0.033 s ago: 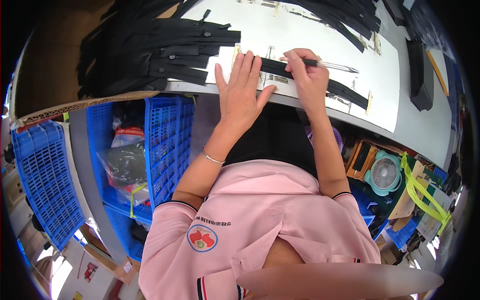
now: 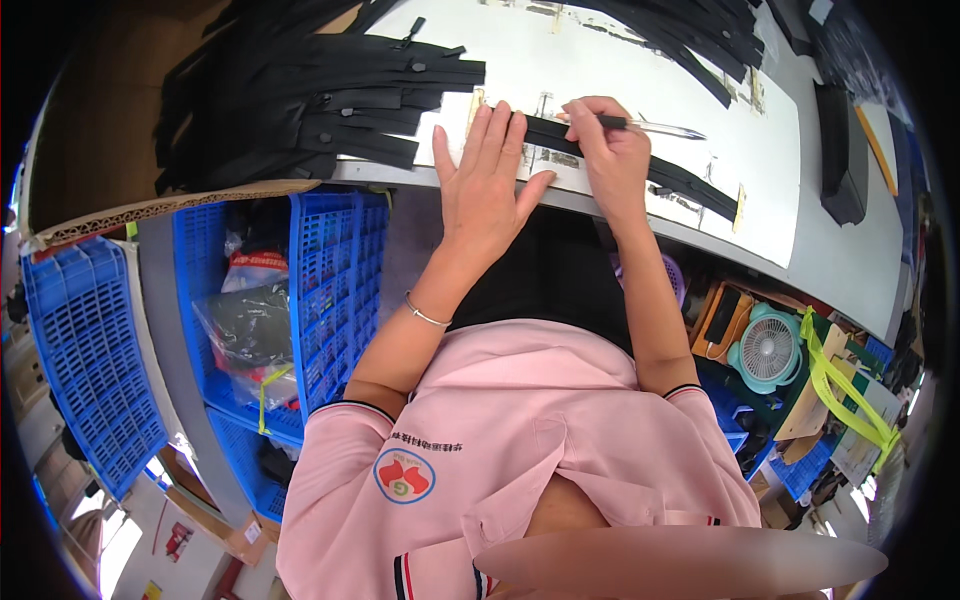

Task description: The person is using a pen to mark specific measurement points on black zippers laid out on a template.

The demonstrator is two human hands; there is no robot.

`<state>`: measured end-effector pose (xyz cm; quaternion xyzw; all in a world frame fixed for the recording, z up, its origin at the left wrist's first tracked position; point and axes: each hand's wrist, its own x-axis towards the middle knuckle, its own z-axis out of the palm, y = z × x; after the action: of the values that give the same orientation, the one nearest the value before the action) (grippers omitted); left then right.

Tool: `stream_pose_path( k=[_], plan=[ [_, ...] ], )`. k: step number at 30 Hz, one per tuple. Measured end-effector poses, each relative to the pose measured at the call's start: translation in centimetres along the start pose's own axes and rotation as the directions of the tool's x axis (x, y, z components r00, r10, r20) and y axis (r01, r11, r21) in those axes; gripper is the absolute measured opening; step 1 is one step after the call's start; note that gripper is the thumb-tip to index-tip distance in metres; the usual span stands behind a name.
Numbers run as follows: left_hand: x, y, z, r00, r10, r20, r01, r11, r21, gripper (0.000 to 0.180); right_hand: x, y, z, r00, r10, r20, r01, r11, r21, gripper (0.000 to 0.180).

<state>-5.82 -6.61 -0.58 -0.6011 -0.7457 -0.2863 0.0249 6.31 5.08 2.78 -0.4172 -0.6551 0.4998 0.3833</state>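
Your left hand [image 2: 484,185] presses flat, thumb spread, on one black zipper strip [image 2: 552,135] along the white board's [image 2: 770,200] near edge, seemingly to steady it, while your right hand [image 2: 608,155] pinches one pen [image 2: 665,129] above it. Two piles, left pile [image 2: 390,75] and far-right pile [image 2: 700,45], overlap too much to count.
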Motion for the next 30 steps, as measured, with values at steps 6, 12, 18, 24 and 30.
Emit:
stream_pose_path(
  k=[6, 12, 18, 24, 30],
  plan=[
    [-0.2, -0.2, 0.2, 0.999, -0.006, -0.043, 0.006, 1.000, -0.006, 0.072, 0.1, 0.6, 1.1, 0.996, -0.018, 0.092, 0.030, 0.991, -0.131, 0.018],
    [-0.2, -0.3, 0.4, 0.998, -0.006, -0.057, 0.005, 1.000, -0.015, 0.072, 0.2, 0.7, 1.2, 0.992, -0.054, 0.118, 0.077, 0.976, -0.203, 0.018],
    [-0.2, -0.3, 0.5, 0.998, -0.001, -0.059, 0.001, 1.000, -0.011, 0.071, 0.1, 1.3, 1.6, 0.991, -0.116, 0.066, 0.127, 0.970, -0.208, 0.019],
    [-0.1, -0.2, 0.4, 0.998, -0.005, -0.058, 0.006, 1.000, 0.004, 0.069, -0.2, 1.5, 0.9, 0.980, -0.118, 0.158, 0.136, 0.985, -0.102, 0.024],
    [-0.1, -0.1, 0.5, 0.998, -0.001, -0.057, 0.002, 1.000, 0.006, 0.068, -0.2, 1.9, 0.8, 0.976, -0.116, 0.185, 0.146, 0.977, -0.158, 0.028]
  ],
)
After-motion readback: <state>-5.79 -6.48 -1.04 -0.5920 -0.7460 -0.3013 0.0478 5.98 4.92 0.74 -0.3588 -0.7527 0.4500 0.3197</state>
